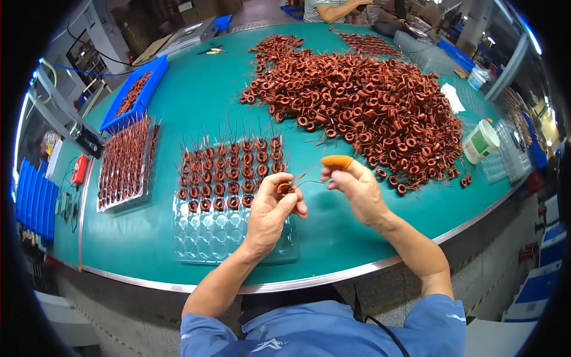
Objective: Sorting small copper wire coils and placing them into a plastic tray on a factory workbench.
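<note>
Between the fingers of my left hand (270, 213) is a copper-wound toroid coil (284, 188), its thin wire leads pointing right. My right hand (360, 190) is closed at one of those leads, thumb against fingers, with an orange finger cot (337, 161) on its index finger. Under and left of my left hand lies a clear plastic tray (205, 241). Coils (219, 175) with upright leads fill its far rows, while the near round pockets hold none. Beyond my right hand spreads a large heap of similar coils (357, 101).
A stack of filled trays (125, 169) stands at the left, with a blue bin (146, 95) of coils behind it. A white tub (480, 143) leans at the heap's right. Pliers (213, 51) lie at the far side. Across the table is another person's arm (339, 12).
</note>
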Tool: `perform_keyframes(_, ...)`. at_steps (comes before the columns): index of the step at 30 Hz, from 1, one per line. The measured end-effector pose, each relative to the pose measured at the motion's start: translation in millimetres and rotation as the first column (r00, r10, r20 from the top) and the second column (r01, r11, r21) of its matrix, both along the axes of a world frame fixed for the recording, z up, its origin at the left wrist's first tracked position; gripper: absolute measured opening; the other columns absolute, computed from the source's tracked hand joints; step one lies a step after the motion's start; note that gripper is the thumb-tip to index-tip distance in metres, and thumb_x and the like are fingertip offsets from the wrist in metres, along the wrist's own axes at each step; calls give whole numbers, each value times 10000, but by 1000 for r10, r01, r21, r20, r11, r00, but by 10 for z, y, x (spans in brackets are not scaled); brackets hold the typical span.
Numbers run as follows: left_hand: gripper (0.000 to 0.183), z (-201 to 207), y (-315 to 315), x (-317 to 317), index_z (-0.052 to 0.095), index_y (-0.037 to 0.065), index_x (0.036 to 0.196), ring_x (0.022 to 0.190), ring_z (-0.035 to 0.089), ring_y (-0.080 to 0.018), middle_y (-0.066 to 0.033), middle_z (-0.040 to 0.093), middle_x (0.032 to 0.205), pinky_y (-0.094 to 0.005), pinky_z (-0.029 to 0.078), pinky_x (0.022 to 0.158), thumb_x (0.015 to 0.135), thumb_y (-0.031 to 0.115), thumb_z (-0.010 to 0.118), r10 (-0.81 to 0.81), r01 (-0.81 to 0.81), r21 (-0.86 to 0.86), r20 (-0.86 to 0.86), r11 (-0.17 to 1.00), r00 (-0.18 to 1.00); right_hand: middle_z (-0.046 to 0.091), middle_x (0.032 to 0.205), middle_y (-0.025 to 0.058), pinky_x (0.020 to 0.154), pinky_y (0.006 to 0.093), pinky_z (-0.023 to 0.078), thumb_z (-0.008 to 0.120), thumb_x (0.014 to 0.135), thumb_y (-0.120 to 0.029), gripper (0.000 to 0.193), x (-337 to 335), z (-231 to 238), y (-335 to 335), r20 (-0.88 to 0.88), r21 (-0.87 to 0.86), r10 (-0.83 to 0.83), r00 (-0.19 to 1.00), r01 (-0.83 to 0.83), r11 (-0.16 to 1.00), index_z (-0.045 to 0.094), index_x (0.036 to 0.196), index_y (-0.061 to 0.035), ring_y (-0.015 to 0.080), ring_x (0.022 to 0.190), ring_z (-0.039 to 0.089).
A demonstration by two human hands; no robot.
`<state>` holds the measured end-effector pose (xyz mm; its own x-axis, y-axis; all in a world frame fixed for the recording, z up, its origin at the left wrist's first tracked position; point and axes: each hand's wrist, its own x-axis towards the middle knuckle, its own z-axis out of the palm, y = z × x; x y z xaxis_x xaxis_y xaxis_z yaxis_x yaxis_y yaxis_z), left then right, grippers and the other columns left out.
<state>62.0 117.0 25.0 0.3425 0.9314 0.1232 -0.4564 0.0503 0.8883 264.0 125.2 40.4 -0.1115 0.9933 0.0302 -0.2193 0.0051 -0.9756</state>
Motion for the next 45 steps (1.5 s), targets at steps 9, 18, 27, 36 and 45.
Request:
perform_keyframes(9,291,-82,-96,-58,413,30,1220,756,612,-180,-111,558,934,-310,547,672,945,56,507,25,-24,16,-34,1000,999,646,892,30,674,231,481,608,923,-260,298,-124,-165,-41,212,-57,282,936,-276,959,625,1081,-7,92,769,601)
perform_keyframes(18,294,-26,-152,50,437,14,1210,674,588,-176,-93,547,840,-297,527,590,947,109,528,3,2,54,-90,999,996,604,716,81,569,270,474,584,934,-225,264,-141,-118,-156,457,407,-90,885,-118,906,654,923,29,128,636,593)
perform_keyframes(27,317,-32,-127,-30,415,-12,1223,707,584,-146,-84,558,851,-270,506,652,950,102,529,9,27,169,-210,985,978,650,776,92,547,236,497,489,982,-282,376,-149,2,-208,-66,-55,179,982,-182,982,640,904,54,127,625,624)
perform_keyframes(36,302,-13,-148,-37,422,-9,1206,721,590,-147,-82,562,865,-273,510,674,948,105,533,16,21,171,-212,985,977,584,684,14,499,213,435,578,942,-253,270,-48,-56,-116,273,150,90,958,-135,979,628,1013,3,68,568,559)
perform_keyframes(45,311,-13,-151,-75,417,-7,1217,725,587,-155,-82,561,841,-283,509,673,950,108,527,-67,100,152,-208,983,976,560,711,1,512,209,420,616,921,-241,375,-9,3,-106,18,92,313,949,-314,945,537,1224,-35,68,570,528)
